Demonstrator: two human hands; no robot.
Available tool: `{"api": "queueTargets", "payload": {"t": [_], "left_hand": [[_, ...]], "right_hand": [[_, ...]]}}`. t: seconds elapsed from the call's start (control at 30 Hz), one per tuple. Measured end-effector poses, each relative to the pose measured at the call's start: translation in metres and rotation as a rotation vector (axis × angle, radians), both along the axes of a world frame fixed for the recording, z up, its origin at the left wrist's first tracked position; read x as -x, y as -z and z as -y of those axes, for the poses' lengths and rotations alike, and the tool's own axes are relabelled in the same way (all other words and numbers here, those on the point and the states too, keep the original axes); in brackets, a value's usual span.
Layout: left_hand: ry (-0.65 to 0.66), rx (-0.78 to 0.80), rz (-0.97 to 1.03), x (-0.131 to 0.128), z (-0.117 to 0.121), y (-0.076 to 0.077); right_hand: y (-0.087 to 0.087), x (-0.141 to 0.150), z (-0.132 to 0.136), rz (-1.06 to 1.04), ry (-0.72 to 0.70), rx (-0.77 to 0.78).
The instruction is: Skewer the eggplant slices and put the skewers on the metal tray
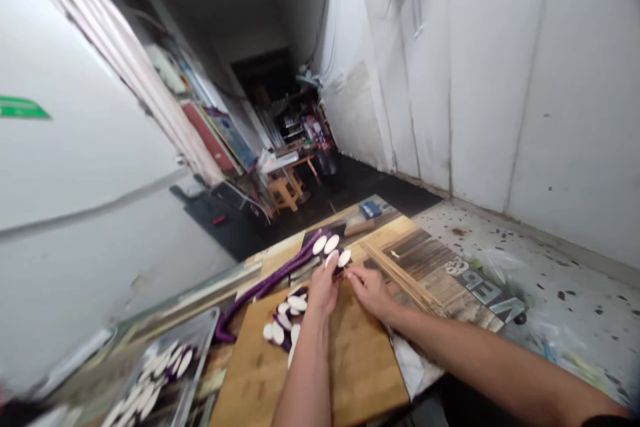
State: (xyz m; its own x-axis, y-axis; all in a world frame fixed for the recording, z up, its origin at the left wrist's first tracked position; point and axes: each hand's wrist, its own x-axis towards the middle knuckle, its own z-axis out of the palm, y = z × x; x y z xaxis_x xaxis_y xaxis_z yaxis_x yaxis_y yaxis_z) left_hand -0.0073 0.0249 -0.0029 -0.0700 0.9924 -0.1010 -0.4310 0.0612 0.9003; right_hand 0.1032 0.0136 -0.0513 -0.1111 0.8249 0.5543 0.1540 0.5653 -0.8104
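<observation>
Eggplant slices point(344, 257) (white, purple-edged ovals) pinched by left hand point(323, 288); right hand point(371, 291) grip unreadable; could be split by overpressing.

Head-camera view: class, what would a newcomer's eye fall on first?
Probably the left hand and right hand would stand out, close together near the far edge of the wooden board, with pale eggplant slices by the left hand's fingers. Then come the long purple eggplants beyond the board's left side, and the tray at lower left with more white slices.
</observation>
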Motion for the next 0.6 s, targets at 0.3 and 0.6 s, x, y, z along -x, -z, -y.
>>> {"api": "queueTargets", "payload": {"t": [0.3, 0.6], "left_hand": [[-0.059, 0.11, 0.058, -0.011, 0.001, 0.014], [-0.109, 0.125, 0.144, -0.008, -0.002, 0.005]], "right_hand": [[0.011, 0.01, -0.004, 0.051, 0.064, 0.006], [0.005, 0.009, -0.006, 0.064, 0.08, -0.005]]}}
